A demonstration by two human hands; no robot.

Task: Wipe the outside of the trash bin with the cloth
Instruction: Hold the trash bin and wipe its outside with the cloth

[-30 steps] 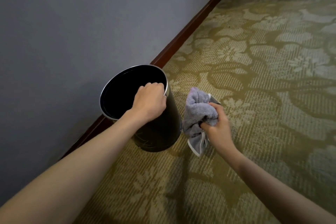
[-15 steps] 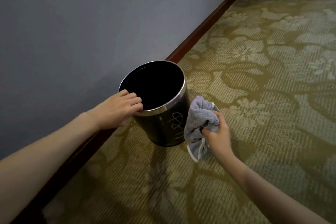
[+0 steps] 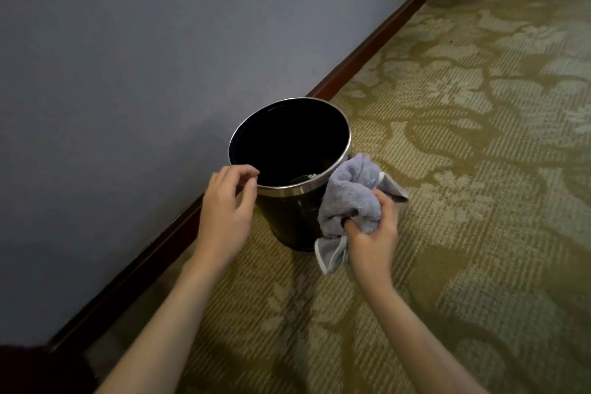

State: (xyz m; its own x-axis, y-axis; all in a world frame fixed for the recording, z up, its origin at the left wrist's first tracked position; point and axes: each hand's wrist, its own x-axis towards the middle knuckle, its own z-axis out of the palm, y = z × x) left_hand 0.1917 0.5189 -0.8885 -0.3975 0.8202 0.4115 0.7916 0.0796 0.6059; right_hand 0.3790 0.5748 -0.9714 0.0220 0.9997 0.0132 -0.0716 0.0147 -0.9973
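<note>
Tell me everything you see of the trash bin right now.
The trash bin is a round black container with a shiny metal rim band and glossy sides. It stands upright on the patterned carpet, close to the wall's baseboard. Its dark interior shows small debris at the bottom. The left hand touches its near rim; the cloth, gripped by the right hand, presses its right side.

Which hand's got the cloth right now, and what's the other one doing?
The right hand grips the bunched grey cloth against the side of the black trash bin. The left hand holds nothing; its fingers sit at the bin's metal rim.
</note>
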